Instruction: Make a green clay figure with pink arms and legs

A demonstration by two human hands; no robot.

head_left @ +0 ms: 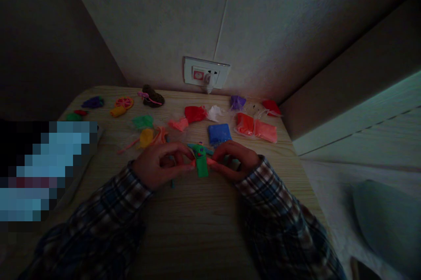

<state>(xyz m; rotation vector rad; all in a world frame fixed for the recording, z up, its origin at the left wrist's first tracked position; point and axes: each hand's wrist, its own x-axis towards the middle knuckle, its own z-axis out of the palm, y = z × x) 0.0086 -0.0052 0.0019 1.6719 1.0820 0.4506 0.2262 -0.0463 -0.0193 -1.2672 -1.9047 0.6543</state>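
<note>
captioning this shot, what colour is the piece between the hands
The piece is mostly green, as the head view shows.

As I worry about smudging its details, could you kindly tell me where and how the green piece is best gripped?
Probably the lower end of the green piece, pinched across its sides from the near side: that end is plain, straight-sided and uncovered, while small coloured bits mark the top and the left grip and right grip flank it.

The green clay figure [201,167] looks smooth and matt. The square coral packet [265,131] is glossy plastic, the tabletop [279,175] grained wood.
</note>
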